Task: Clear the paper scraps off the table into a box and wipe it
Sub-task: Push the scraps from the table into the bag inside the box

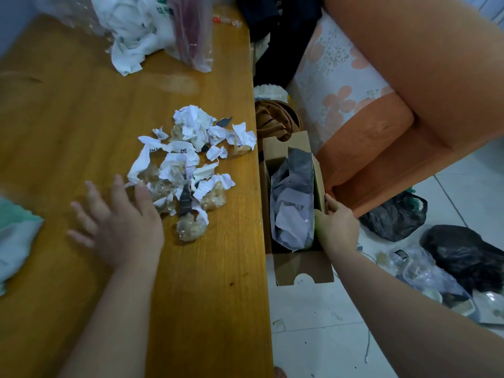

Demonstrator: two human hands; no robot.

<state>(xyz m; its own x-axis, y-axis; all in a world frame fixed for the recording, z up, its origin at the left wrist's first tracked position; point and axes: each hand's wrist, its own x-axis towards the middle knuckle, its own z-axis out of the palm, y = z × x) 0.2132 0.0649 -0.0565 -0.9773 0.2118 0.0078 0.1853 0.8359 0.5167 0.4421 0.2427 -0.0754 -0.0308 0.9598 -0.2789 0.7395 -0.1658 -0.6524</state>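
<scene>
A heap of crumpled white paper scraps (191, 162) mixed with clear wrappers lies on the wooden table (81, 118), close to its right edge. My left hand (120, 222) rests flat on the table with fingers spread, its thumb side touching the heap's left rim. Just beyond the table's right edge stands an open cardboard box (297, 266), with grey and white paper inside it. My right hand (336, 225) grips the box's right wall. A pale green and white cloth (16, 241) lies at the table's left edge.
White and clear plastic bags (152, 28) crowd the table's far end. An orange armchair (409, 105) stands right of the box. Black bags (395, 216) and plastic litter (425, 276) lie on the tiled floor. A brown basket (275, 121) sits behind the box.
</scene>
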